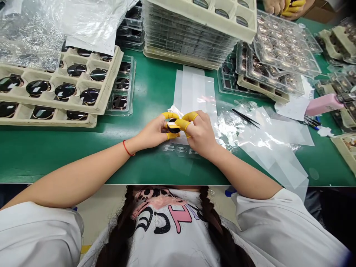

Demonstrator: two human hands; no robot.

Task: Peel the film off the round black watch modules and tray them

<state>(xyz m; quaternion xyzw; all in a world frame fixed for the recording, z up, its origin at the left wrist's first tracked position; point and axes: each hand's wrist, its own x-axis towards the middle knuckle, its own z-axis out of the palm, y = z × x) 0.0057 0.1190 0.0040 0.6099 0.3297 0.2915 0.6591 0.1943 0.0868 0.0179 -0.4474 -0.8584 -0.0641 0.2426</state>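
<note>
Both my hands meet over the green table mat (pixel 55 148), pinching a small round black disc (pixel 174 129) between fingertips capped in yellow finger cots. My left hand (pixel 154 131) grips it from the left, my right hand (pixel 198 131) from the right and above. A thin clear film or bag (pixel 172 110) sticks out behind the disc. Under my hands lies a pile of clear plastic bags (pixel 194 89) with small printed text at the near end.
Beige trays of round black discs (pixel 55 89) stand at the left. A tall stack of trays (pixel 191 33) sits behind, clear blister trays (pixel 278 55) at the right. Black tweezers (pixel 246 116) lie on loose crumpled film. A pink tool (pixel 322 105) lies far right. Another person's yellow-capped hand (pixel 289 7) shows at top.
</note>
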